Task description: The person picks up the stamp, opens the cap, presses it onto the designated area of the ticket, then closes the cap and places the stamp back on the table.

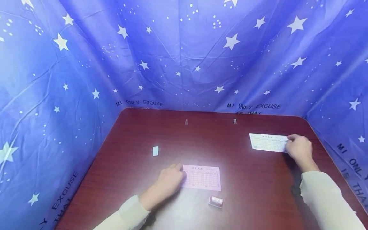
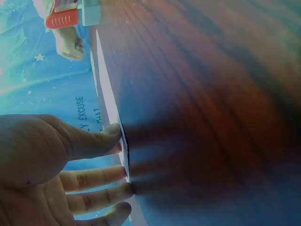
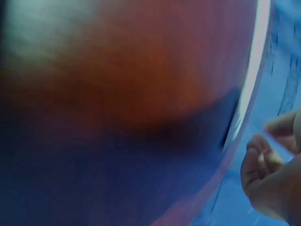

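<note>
In the head view my left hand is at the left end of a pink printed form, which lies near the table's middle. The left wrist view shows the thumb and fingers pinching the edge of that paper, seen nearly edge-on. Far to the right, my right hand is at the right end of a white printed form. In the right wrist view the fingers are loosely bent, with a small gap between them and the white paper.
A small red-and-white block sits just in front of the pink form. Left of centre lies a small pale rectangular piece. Two small clear strips are near the back edge of the brown table. Blue star-patterned cloth surrounds it.
</note>
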### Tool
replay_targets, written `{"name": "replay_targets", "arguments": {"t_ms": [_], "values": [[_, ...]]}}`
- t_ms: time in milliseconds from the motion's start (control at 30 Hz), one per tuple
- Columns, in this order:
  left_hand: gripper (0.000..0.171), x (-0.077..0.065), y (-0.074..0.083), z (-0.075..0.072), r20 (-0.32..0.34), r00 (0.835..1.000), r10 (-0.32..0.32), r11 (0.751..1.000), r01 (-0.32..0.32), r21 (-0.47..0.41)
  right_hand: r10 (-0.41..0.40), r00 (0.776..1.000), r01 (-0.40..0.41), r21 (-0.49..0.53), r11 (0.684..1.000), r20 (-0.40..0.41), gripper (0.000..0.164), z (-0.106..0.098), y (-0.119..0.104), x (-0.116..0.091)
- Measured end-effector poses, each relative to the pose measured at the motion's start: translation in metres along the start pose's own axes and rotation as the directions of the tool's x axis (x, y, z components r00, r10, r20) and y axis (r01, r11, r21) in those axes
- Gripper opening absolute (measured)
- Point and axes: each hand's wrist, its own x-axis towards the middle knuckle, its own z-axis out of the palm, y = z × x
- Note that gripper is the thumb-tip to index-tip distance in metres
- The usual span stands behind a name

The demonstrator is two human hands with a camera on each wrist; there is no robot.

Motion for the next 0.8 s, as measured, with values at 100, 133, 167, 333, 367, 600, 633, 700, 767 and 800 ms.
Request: {"name": "replay_targets", "arguments": {"t_ms": [100, 133, 167, 333, 367, 600, 633, 700, 767, 800], "values": [[0.009, 0.001, 0.001, 0.0, -0.004, 1.0, 0.004, 1.0, -0.004, 0.008, -0.153, 0.988, 0.153, -0.041, 0.987, 0.011, 0.024, 0.011, -0.019, -0.017], [0.009, 0.001, 0.001, 0.0, -0.007, 1.0, 0.004, 1.0, -0.004, 0.01, -0.194, 0.981, 0.195, -0.045, 0.98, 0.02, 0.022, 0.013, -0.026, -0.022], [0.009, 0.001, 0.002, -0.001, -0.01, 1.0, 0.003, 1.0, -0.003, 0.012, -0.229, 0.973, 0.23, -0.055, 0.972, 0.031, 0.02, 0.015, -0.032, -0.026], [0.007, -0.001, 0.001, 0.001, -0.025, 1.0, 0.005, 1.0, -0.005, 0.011, -0.284, 0.953, 0.293, -0.079, 0.953, 0.104, 0.019, 0.02, -0.044, -0.03], [0.007, -0.002, 0.0, 0.002, -0.025, 1.0, 0.006, 1.0, -0.005, 0.009, -0.281, 0.951, 0.292, -0.084, 0.953, 0.128, 0.019, 0.021, -0.043, -0.028], [0.011, -0.002, -0.001, 0.003, -0.019, 1.0, 0.006, 1.0, -0.006, -0.011, -0.253, 0.946, 0.279, -0.116, 0.953, 0.201, 0.02, 0.014, -0.031, -0.011], [0.011, -0.002, -0.001, 0.003, -0.016, 1.0, 0.004, 1.0, -0.004, -0.011, -0.249, 0.946, 0.277, -0.119, 0.953, 0.208, 0.02, 0.013, -0.029, -0.009], [0.01, -0.001, -0.002, 0.003, -0.011, 1.0, -0.001, 1.0, 0.0, -0.009, -0.24, 0.945, 0.272, -0.128, 0.954, 0.222, 0.019, 0.011, -0.027, -0.004], [0.01, -0.001, -0.002, 0.003, -0.005, 1.0, -0.001, 1.0, 0.001, -0.013, -0.234, 0.944, 0.269, -0.132, 0.954, 0.233, 0.019, 0.01, -0.026, -0.001], [0.01, -0.001, -0.002, 0.002, -0.005, 1.0, -0.002, 1.0, 0.002, -0.015, -0.235, 0.943, 0.271, -0.134, 0.953, 0.236, 0.019, 0.01, -0.026, 0.001]]}}
